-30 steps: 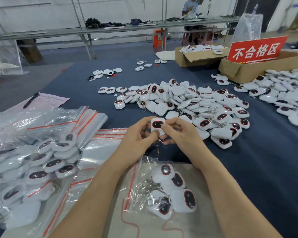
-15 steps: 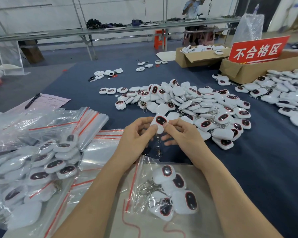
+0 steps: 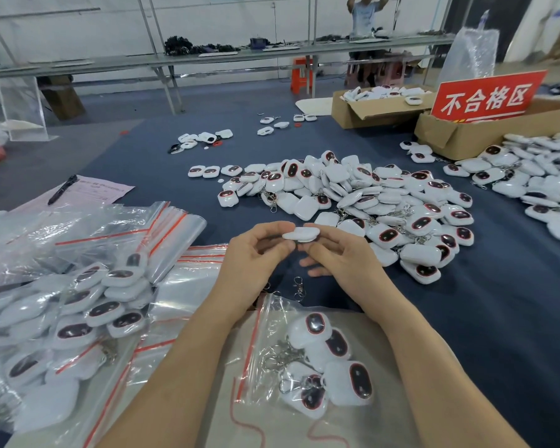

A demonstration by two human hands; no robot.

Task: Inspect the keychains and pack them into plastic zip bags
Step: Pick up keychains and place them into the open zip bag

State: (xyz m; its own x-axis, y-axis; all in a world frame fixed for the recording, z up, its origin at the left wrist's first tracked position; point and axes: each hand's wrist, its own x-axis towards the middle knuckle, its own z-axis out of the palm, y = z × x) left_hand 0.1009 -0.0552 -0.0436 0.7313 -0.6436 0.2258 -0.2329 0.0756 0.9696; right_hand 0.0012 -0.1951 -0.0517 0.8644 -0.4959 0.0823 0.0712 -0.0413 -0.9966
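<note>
1. Tabletop [image 3: 498,318]: a blue cloth surface that carries all the stock.
2. Loose keychains [image 3: 353,195]: an unsorted heap from 12 to 2 o'clock of the hands. Risk: a piece dropped here would probably be lost among unchecked ones. They are white rounded-square shells, many showing a dark oval window ringed in red, with metal chains tangled between them.
3. Filled bags [image 3: 78,302]: at 9 o'clock, made of clear plastic with red zip strips and stacked loosely. They look slippery, so a nudge from the forearm could slide them.
4. Zip bag [image 3: 272,321]: at 6 o'clock, lying flat between the forearms and already holding several keychains. Whether its mouth is open cannot be told.
5. Left hand [image 3: 253,257] and right hand [image 3: 343,257]: raised above the tabletop at centre. Each pinches one opposite edge of the keychain between thumb and curled fingers and holds nothing else.
6. Keychain [image 3: 301,235]: held between the fingertips. Risk: the grip is on the edges of a glossy shell only, so turning it may let it slip. It is turned edge-on and shows thin, plain white plastic. The window faces away, so a flaw there could go unseen.
7. Clasp [image 3: 299,287]: a small metal hook at 6 o'clock of the keychain. Its link upward is hidden. It could snag the bag's lip during insertion.
</note>
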